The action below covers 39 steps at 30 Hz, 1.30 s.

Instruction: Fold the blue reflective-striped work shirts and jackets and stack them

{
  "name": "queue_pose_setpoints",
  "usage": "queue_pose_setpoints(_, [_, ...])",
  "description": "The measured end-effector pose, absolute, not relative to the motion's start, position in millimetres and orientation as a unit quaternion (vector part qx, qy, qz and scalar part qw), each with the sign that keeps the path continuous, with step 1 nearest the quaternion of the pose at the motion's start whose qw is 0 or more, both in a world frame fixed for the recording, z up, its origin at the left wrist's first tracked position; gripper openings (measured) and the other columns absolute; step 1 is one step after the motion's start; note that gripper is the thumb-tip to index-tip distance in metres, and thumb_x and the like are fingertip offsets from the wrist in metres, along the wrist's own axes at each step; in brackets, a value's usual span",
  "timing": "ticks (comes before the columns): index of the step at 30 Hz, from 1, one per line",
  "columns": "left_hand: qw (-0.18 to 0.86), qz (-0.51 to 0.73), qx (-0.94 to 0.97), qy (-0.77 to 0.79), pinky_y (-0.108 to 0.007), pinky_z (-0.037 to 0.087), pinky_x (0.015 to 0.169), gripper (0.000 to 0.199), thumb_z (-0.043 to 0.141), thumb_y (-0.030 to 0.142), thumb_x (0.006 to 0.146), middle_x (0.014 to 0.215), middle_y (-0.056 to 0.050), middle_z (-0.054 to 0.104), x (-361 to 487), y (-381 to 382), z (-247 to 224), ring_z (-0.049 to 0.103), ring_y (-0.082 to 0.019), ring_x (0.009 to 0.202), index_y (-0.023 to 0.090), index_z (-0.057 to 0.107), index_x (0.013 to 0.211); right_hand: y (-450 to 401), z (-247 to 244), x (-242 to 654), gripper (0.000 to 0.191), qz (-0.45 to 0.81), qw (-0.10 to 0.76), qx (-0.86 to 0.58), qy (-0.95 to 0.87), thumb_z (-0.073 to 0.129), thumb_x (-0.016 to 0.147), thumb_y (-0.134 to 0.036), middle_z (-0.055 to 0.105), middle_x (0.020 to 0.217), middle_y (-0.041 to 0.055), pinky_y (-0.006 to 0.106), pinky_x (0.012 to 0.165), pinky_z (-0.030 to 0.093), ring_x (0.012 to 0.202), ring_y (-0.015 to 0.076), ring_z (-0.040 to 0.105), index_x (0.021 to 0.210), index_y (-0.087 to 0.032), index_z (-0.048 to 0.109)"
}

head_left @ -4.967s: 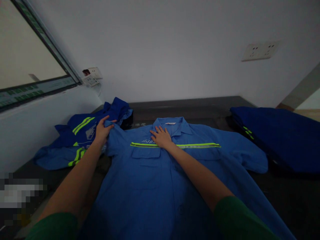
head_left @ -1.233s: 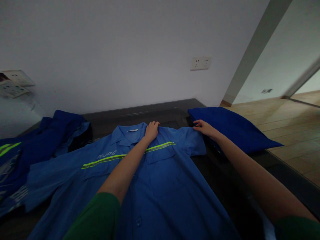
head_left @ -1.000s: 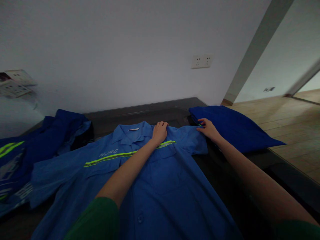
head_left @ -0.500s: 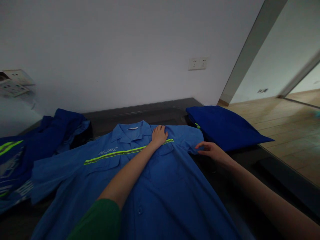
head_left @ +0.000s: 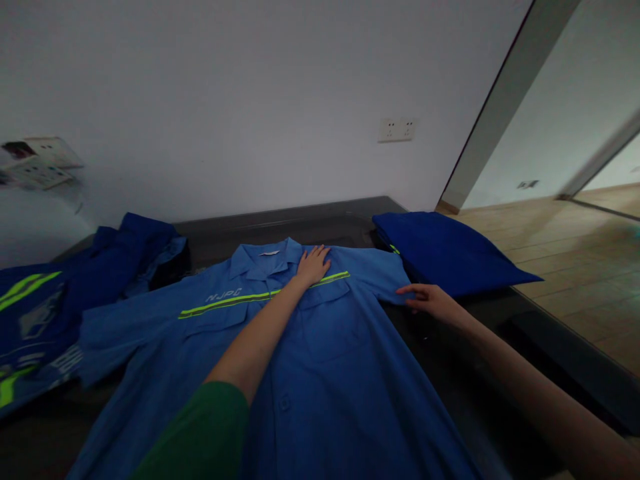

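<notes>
A blue short-sleeved work shirt [head_left: 325,333] lies spread front up, its collar toward the wall, with a yellow-green reflective stripe and white letters across the chest. My left hand [head_left: 313,265] rests flat on it beside the collar, fingers spread. At the sleeve on the right, my right hand [head_left: 431,301] pinches the hem between thumb and fingertips. That sleeve [head_left: 377,270] is stretched out fairly smooth, while the opposite sleeve [head_left: 113,333] lies toward the left.
A folded darker blue garment [head_left: 450,250] lies at the right on the dark table [head_left: 280,227]. Rumpled blue clothes with reflective stripes [head_left: 115,260] are heaped at the left. A dark flat object [head_left: 570,360] sits near the right edge. The wall [head_left: 225,113] stands behind.
My left hand has slid slightly left and its fingers have spread. My right hand has moved slightly outward with the sleeve hem, and the sleeve looks smoother. The view has shifted a little.
</notes>
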<state>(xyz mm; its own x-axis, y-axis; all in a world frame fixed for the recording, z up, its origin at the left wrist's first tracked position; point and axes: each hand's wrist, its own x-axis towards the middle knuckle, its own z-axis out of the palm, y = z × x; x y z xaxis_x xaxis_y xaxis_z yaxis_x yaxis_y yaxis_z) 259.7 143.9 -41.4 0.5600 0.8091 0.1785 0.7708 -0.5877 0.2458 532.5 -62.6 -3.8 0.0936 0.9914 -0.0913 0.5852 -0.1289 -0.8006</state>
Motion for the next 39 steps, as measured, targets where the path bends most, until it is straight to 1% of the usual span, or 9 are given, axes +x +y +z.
queue_pose_setpoints(4, [0.06,0.216,0.901,0.371,-0.039,0.021,0.118,0.045,0.034,0.01,0.091,0.145,-0.013,0.046,250,124,-27,0.037,-0.019,0.138,0.01,0.049,0.134,-78,-7,537,0.038,0.21,0.362,-0.674,-0.609,0.064,0.066,-0.033,0.06,0.115,0.011,0.038,0.08,0.055,0.104,0.0262,0.061,0.101,-0.022,0.071])
queue_pose_setpoints(6, [0.068,0.26,0.906,0.327,-0.04,0.02,0.119,0.047,0.033,0.005,0.089,0.141,-0.01,0.05,234,106,-9,0.041,-0.017,0.135,0.014,0.051,0.131,-89,-5,534,0.034,0.171,0.388,-0.675,-0.604,0.062,0.07,-0.035,0.056,0.121,0.0127,0.039,0.081,0.056,0.112,0.0284,0.057,0.1,-0.022,0.071])
queue_pose_setpoints(10, [0.108,0.301,0.891,0.322,-0.042,0.033,0.112,0.038,0.035,0.009,0.09,0.12,-0.008,0.065,166,61,31,0.057,-0.018,0.115,0.017,0.059,0.119,-115,-4,503,0.025,0.158,0.387,-0.632,-0.652,0.058,0.078,-0.034,0.06,0.117,0.0113,0.039,0.082,0.056,0.107,0.0264,0.061,0.096,-0.023,0.072])
queue_pose_setpoints(14, [0.158,0.233,0.866,0.414,-0.035,0.051,0.088,0.027,0.043,0.017,0.089,0.097,-0.006,0.071,84,20,37,0.065,-0.019,0.091,0.017,0.066,0.102,-146,9,440,0.022,0.168,0.345,-0.548,-0.743,0.05,0.086,-0.025,0.066,0.107,0.0086,0.039,0.088,0.053,0.1,0.0224,0.064,0.095,-0.022,0.071])
queue_pose_setpoints(19, [0.252,0.178,0.792,0.526,-0.03,0.053,0.076,0.025,0.05,0.017,0.084,0.088,-0.005,0.072,55,1,5,0.067,-0.018,0.078,0.015,0.069,0.101,-194,33,341,0.029,0.22,0.182,-0.341,-0.896,0.047,0.091,-0.011,0.068,0.107,0.0053,0.028,0.088,0.05,0.099,0.0153,0.062,0.11,-0.021,0.066])
queue_pose_setpoints(22, [0.245,0.194,0.757,0.573,-0.026,0.052,0.078,0.03,0.051,0.017,0.086,0.097,-0.007,0.073,76,13,-6,0.068,-0.017,0.084,0.013,0.068,0.11,-219,33,295,0.024,0.162,0.096,-0.203,-0.961,0.05,0.092,-0.014,0.067,0.11,0.0046,0.03,0.088,0.046,0.103,0.016,0.058,0.11,-0.02,0.065])
queue_pose_setpoints(27, [0.149,0.215,0.708,0.656,-0.027,0.045,0.094,0.032,0.051,0.018,0.087,0.118,-0.013,0.067,111,49,-7,0.061,-0.022,0.11,0.011,0.067,0.114,-234,25,266,0.015,0.012,0.085,-0.106,-0.991,0.052,0.094,-0.021,0.066,0.101,0.0043,0.035,0.082,0.042,0.097,0.0188,0.055,0.097,-0.019,0.066])
queue_pose_setpoints(32, [0.15,0.191,0.666,0.705,-0.033,0.048,0.087,0.028,0.059,0.035,0.085,0.106,-0.015,0.07,120,75,-10,0.064,-0.026,0.102,0.014,0.071,0.099,-238,11,261,0.022,-0.03,0.108,-0.043,-0.993,0.055,0.092,-0.022,0.065,0.097,0.0022,0.037,0.078,0.04,0.089,0.0188,0.052,0.074,-0.022,0.067])
queue_pose_setpoints(39, [0.121,0.206,0.66,0.712,-0.033,0.047,0.087,0.022,0.052,0.028,0.09,0.111,-0.013,0.068,122,78,-21,0.063,-0.025,0.105,0.016,0.066,0.103,-242,-3,247,0.018,-0.054,0.122,-0.01,-0.991,0.062,0.086,-0.018,0.064,0.112,-0.0002,0.035,0.076,0.042,0.1,0.0188,0.05,0.069,-0.021,0.07])
